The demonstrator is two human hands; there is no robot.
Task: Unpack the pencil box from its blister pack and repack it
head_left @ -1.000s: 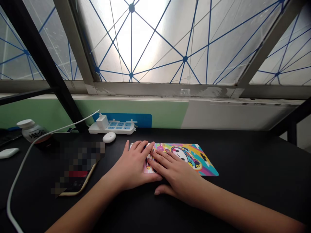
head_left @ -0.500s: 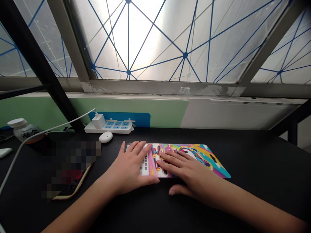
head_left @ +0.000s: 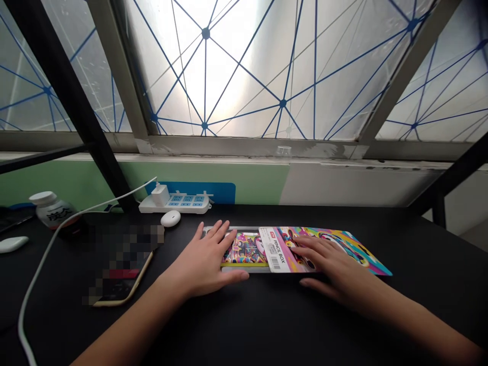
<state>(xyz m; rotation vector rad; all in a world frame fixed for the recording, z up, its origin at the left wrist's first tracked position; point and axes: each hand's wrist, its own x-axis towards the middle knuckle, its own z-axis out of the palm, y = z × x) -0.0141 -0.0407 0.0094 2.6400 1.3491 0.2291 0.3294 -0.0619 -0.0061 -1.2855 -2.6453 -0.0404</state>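
Observation:
A bright, cartoon-printed lid or card (head_left: 353, 246) labelled "PENCIL BOX" lies flat, covering the right part of a pale grey pencil box (head_left: 240, 229). In the uncovered left part shows a colourful patterned item (head_left: 247, 247) with a yellow lower edge; its kind I cannot make out. My left hand (head_left: 204, 262) rests with spread fingers over the left end of the box, hiding it. Across the printed lid lies my right hand (head_left: 331, 267), fingers stretched out and thumb near the front edge. Neither hand is closed round anything.
A phone (head_left: 125, 277), partly blurred out, lies left of my left hand. Behind stand a white round case (head_left: 170, 218) and a power strip (head_left: 190, 204) with a charger. Its white cable (head_left: 49, 249) runs down the left side, past a white-capped jar (head_left: 51, 211).
My right hand and the printed lid have moved right, uncovering the box's left part and the patterned item. My left hand stays at the left end. The camera view has shifted slightly.

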